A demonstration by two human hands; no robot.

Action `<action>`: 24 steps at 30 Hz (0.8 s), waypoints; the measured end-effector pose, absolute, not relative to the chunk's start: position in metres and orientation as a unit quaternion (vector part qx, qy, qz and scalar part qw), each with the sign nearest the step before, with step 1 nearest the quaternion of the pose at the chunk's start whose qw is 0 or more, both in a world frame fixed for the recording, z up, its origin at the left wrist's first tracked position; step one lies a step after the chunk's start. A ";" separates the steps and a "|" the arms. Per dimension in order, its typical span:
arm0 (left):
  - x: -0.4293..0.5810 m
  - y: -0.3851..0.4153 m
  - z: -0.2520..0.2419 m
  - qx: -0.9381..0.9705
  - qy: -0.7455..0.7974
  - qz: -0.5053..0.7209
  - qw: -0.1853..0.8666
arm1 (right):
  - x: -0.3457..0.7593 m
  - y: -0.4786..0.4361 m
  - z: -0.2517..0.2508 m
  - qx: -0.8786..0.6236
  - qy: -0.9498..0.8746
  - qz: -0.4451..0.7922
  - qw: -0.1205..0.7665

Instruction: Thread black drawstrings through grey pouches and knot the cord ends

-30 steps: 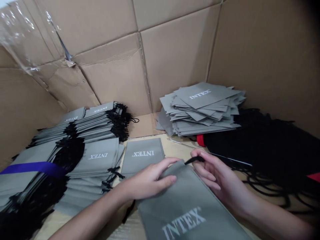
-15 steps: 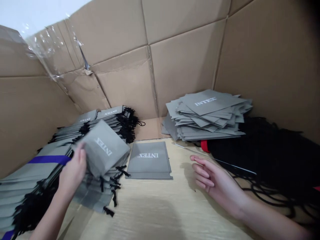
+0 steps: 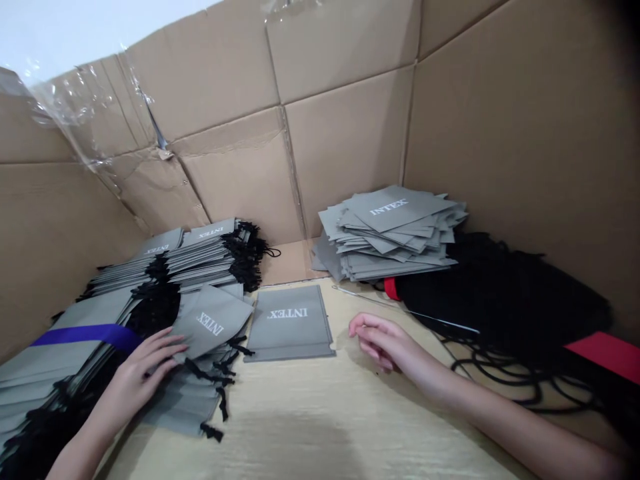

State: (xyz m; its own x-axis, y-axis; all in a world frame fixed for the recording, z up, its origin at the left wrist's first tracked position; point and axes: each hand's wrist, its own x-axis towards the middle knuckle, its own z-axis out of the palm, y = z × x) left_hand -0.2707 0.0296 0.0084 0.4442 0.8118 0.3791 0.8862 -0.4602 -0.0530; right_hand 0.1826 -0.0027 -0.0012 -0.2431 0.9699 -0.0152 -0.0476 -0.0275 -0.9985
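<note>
My left hand (image 3: 150, 367) is at the lower left with its fingers stretched out, touching the edge of a grey drawstring pouch (image 3: 213, 323) printed INTEX. That pouch rests on a loose pile of similar pouches (image 3: 175, 403) with knotted black cord ends. In the middle of the table, another grey INTEX pouch (image 3: 290, 323) lies flat. Just right of it hovers my right hand (image 3: 377, 340), fingers loosely bent and partly apart, nothing in them. A thin metal threading needle (image 3: 440, 322) lies behind the right hand, next to the black cords (image 3: 500, 287).
At the back right rises an uneven stack of grey pouches (image 3: 390, 230). Corded pouches (image 3: 200, 257) are stacked at the back left, with a bundle under a purple band (image 3: 85, 335) in front. Cardboard walls (image 3: 350, 140) surround the table (image 3: 285, 407). Red pieces (image 3: 607, 357) lie by the cords.
My left hand has lowered the pouch onto the loose pile, and its fingers have straightened. My right hand remains beside the flat pouch. The view has shifted slightly.
</note>
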 end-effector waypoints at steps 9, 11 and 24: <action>-0.216 0.048 0.018 -0.844 -0.520 -0.096 0.094 | 0.199 0.004 0.013 -0.629 -0.737 0.041 0.242; -0.212 0.049 0.021 -0.855 -0.512 -0.072 0.048 | 0.209 0.010 0.013 -0.660 -0.724 -0.031 0.201; -0.143 0.037 0.038 -0.913 -0.393 -0.098 0.053 | 0.224 0.021 0.006 -0.726 -0.666 -0.153 0.076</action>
